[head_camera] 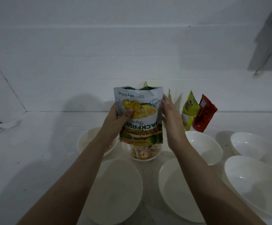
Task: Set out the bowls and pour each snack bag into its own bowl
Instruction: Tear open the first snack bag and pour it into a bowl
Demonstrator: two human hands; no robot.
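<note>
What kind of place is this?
Probably a home kitchen or pantry corner: a white tiled wall behind a pale counter, white bowls set out on it, and snack bags leaning against the wall.

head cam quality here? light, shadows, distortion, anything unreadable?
Head view: dim, bluish light; a soft shadow falls on the wall left of the jackfruit chips bag. Wide-angle bending curves the wall seams and stretches the near bowls. Bag lettering reads upside down but legible; print on the yellow bag is too small to read.
</note>
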